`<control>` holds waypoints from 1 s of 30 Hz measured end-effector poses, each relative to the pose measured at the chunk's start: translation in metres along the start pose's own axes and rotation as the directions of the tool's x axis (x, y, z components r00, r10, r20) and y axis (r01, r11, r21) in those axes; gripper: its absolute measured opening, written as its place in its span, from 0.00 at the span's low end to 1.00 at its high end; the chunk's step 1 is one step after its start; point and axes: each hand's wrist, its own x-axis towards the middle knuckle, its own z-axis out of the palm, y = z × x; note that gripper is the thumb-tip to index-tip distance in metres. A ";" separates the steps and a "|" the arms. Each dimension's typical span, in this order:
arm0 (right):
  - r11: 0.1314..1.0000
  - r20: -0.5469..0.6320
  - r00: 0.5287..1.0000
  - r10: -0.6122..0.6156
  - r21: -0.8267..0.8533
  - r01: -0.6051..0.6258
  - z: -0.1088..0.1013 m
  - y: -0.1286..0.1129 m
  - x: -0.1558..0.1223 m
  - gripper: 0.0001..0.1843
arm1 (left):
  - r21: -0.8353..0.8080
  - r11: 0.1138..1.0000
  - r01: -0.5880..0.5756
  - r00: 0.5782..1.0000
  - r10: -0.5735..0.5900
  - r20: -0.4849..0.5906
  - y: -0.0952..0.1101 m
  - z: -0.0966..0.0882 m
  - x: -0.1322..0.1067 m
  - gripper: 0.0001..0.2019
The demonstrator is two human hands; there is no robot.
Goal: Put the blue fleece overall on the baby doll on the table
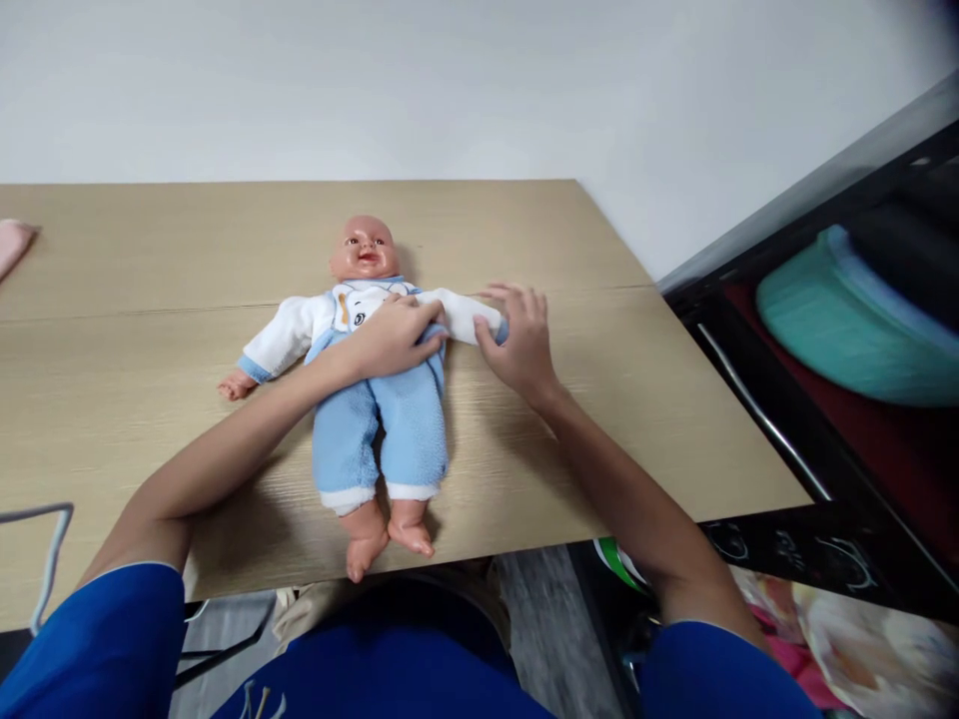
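Observation:
A baby doll (367, 379) lies on its back on a light wooden table (150, 270), head away from me, in a white top and pale blue trousers. My left hand (394, 335) rests on the doll's chest, fingers curled over the blue fabric near its shoulder. My right hand (516, 340) is closed round the end of the doll's white sleeve (465, 312), which stretches out to the right. The doll's other arm lies out to the left with its bare hand showing. Its bare feet reach the table's near edge.
A pink cloth (13, 245) pokes in at the table's far left edge. A grey wire hanger (49, 559) lies at the near left. To the right stands a dark shelf unit (824, 439) holding a teal tub (846, 320). A white wall is behind.

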 end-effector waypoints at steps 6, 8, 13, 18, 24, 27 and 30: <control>0.755 0.326 0.945 0.038 0.610 -0.241 0.027 -0.036 -0.015 0.22 | -0.236 0.962 0.135 0.982 -0.162 -0.097 -0.003 0.004 0.001 0.10; 0.656 0.402 0.913 0.075 0.669 -0.349 0.039 -0.032 -0.017 0.28 | -0.243 0.961 0.130 0.981 -0.161 -0.112 -0.003 0.005 0.001 0.10; 0.813 0.360 0.928 0.092 0.511 -0.279 0.043 -0.015 -0.018 0.26 | -0.077 0.991 0.110 0.982 -0.121 -0.146 0.003 0.005 0.003 0.06; 0.961 0.176 0.983 0.054 0.257 -0.099 0.025 -0.012 -0.016 0.22 | 0.172 0.982 0.081 0.982 -0.049 -0.183 0.017 0.000 -0.004 0.10; 0.985 0.154 0.973 -0.171 0.041 0.167 -0.006 0.035 0.010 0.35 | 0.249 0.964 0.088 0.994 -0.070 -0.079 0.035 -0.001 -0.032 0.20; 0.984 0.284 0.944 -0.168 0.112 0.142 -0.014 0.069 0.019 0.41 | 0.256 0.960 0.113 0.993 -0.101 -0.059 0.037 0.000 -0.036 0.22; 0.965 0.311 0.945 -0.100 0.263 0.016 -0.014 0.082 0.021 0.35 | 0.260 0.955 0.142 0.989 -0.126 -0.079 0.037 0.000 -0.029 0.27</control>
